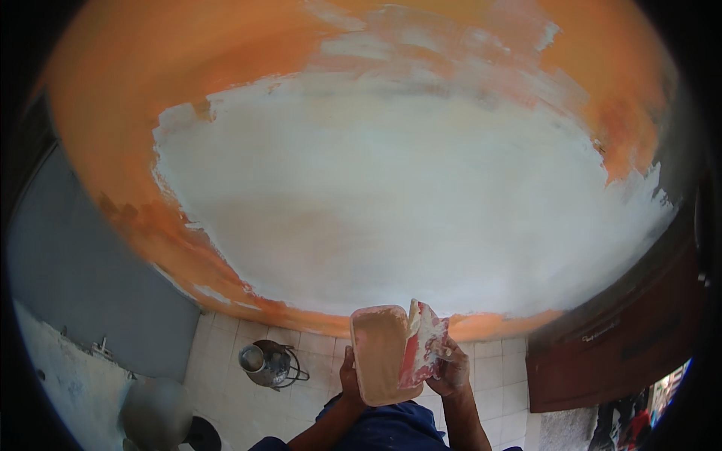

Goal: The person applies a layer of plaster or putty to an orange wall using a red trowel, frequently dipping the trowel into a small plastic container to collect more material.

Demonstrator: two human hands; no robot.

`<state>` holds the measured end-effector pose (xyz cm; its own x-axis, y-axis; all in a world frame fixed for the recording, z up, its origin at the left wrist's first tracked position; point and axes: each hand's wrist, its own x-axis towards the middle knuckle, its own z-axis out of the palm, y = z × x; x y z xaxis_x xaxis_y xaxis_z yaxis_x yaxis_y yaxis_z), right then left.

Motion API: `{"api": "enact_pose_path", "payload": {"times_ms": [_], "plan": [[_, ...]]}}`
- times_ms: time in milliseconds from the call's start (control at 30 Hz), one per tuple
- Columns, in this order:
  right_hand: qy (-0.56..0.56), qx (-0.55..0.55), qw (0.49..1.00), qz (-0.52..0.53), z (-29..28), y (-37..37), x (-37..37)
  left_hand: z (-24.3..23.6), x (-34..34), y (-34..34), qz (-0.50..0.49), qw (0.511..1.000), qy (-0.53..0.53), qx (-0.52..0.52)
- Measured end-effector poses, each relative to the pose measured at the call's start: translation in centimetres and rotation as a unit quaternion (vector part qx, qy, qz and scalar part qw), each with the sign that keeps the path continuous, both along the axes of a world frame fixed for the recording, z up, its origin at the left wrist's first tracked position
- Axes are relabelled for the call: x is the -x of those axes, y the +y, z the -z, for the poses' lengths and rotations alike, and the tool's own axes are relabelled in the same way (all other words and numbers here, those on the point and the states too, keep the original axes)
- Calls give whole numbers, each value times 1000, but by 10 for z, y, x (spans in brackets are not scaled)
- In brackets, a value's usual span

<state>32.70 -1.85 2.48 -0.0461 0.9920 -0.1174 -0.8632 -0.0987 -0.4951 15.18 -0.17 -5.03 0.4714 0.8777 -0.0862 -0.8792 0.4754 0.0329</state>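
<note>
My left hand (349, 379) holds a flat rectangular board (378, 353) coated with pale beige putty, gripping it from its left edge. My right hand (453, 370) grips a wide putty blade (425, 342), smeared white and red, and its edge rests against the right side of the board. Both hands are raised low in front of an orange wall (135, 90) with a large white skimmed patch (406, 195) across its middle.
Below lies a pale tiled floor (248, 391) with a metal pot on a wire stand (267, 364). A grey wall (83, 278) is at the left, a dark brown wooden door (617, 338) at the right, and a round grey object (154, 413) at lower left.
</note>
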Motion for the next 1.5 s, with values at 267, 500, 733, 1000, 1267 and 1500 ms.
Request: {"api": "enact_pose_path", "payload": {"times_ms": [267,500,733,1000,1267,1500], "plan": [[25,-15,997,-71,9,12,15,-10,18,-1,-36,999,14,10],[6,-22,998,-55,-8,25,27,9,32,4,-47,998,42,-7],[-5,-22,998,-60,-34,41,37,-3,36,8,-54,997,61,-2],[10,2,999,-49,-40,54,51,-19,40,27,-50,999,10,-11],[24,-2,999,-28,-39,55,62,-30,56,34,-8,999,32,-43],[-33,-43,989,135,-37,40,68,-14,73,40,85,992,18,-93]]}}
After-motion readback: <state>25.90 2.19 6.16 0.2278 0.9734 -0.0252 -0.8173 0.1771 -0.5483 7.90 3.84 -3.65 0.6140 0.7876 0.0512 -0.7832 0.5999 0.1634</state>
